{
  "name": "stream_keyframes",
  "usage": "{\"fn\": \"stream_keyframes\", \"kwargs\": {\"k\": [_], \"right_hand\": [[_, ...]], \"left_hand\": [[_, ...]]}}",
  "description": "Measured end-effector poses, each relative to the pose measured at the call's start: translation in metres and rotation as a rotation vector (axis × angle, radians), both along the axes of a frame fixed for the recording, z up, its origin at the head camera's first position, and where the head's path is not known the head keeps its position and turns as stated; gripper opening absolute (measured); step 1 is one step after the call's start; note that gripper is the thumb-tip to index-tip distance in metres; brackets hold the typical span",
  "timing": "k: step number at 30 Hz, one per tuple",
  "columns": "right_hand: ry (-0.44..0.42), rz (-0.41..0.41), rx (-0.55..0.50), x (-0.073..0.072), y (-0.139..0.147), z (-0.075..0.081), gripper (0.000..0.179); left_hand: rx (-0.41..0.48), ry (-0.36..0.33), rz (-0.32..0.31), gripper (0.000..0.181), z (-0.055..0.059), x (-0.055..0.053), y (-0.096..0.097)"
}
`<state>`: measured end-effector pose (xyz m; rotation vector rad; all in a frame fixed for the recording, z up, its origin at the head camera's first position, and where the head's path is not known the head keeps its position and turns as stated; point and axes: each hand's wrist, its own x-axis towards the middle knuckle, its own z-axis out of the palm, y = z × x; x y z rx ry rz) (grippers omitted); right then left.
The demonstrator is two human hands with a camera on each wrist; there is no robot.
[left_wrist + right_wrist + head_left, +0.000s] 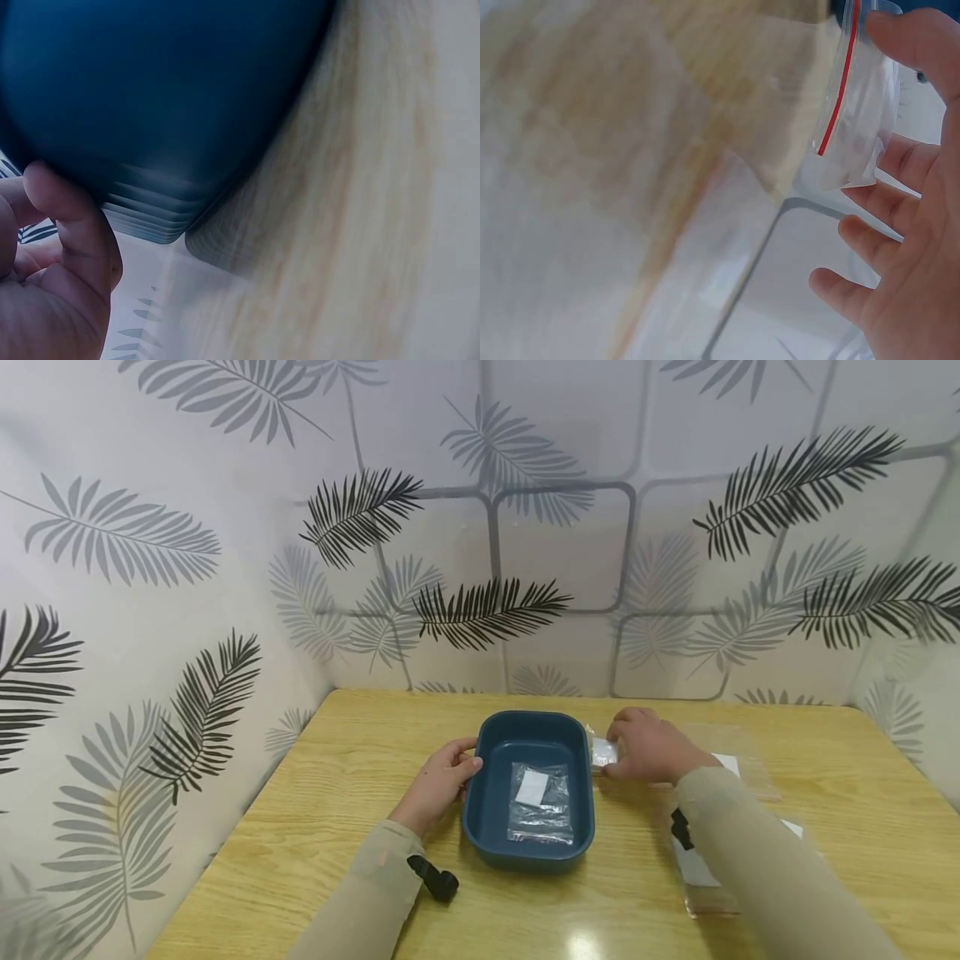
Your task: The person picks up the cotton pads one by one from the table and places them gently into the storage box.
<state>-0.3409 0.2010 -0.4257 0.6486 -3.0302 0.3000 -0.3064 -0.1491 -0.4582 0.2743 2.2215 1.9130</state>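
A dark blue plastic tub stands on the table, with a clear zip bag bearing a white label lying flat inside it. My left hand holds the tub's left side, its thumb against the wall near the rim; the left wrist view shows bent fingers at that wall. To the right of the tub, my right hand pinches a small clear zip bag with something white in it. A red seal line runs along this bag in the right wrist view, where the lower fingers are spread.
More clear bags with white labels lie on the table to the right: one bag behind the right wrist, another bag partly under the right forearm. Behind the wooden table rises a leaf-patterned wall.
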Motion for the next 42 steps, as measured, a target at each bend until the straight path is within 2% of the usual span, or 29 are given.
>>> {"fn": "stream_keyframes", "kwargs": {"k": [9, 18, 25, 31, 38, 42], "right_hand": [[0.070, 0.049, 0.009, 0.008, 0.002, 0.029, 0.049], [0.080, 0.057, -0.001, 0.016, -0.002, 0.049, 0.050], [0.076, 0.067, 0.003, 0.025, -0.015, 0.054, 0.049], [0.112, 0.119, -0.005, 0.032, -0.031, 0.055, 0.048], [0.155, 0.181, 0.043, 0.036, -0.053, 0.051, 0.049], [0.149, 0.192, 0.053, 0.042, -0.066, 0.052, 0.053]], "left_hand": [[0.000, -0.003, 0.001, 0.042, -0.001, -0.001, 0.000], [0.001, -0.002, -0.001, 0.043, -0.001, 0.000, -0.001], [-0.014, 0.002, 0.001, 0.044, 0.000, 0.001, 0.000], [-0.014, 0.003, 0.004, 0.045, 0.001, 0.002, 0.000], [-0.012, 0.007, 0.005, 0.044, 0.001, 0.002, 0.001], [-0.011, 0.011, 0.005, 0.044, 0.001, 0.003, 0.001]]}}
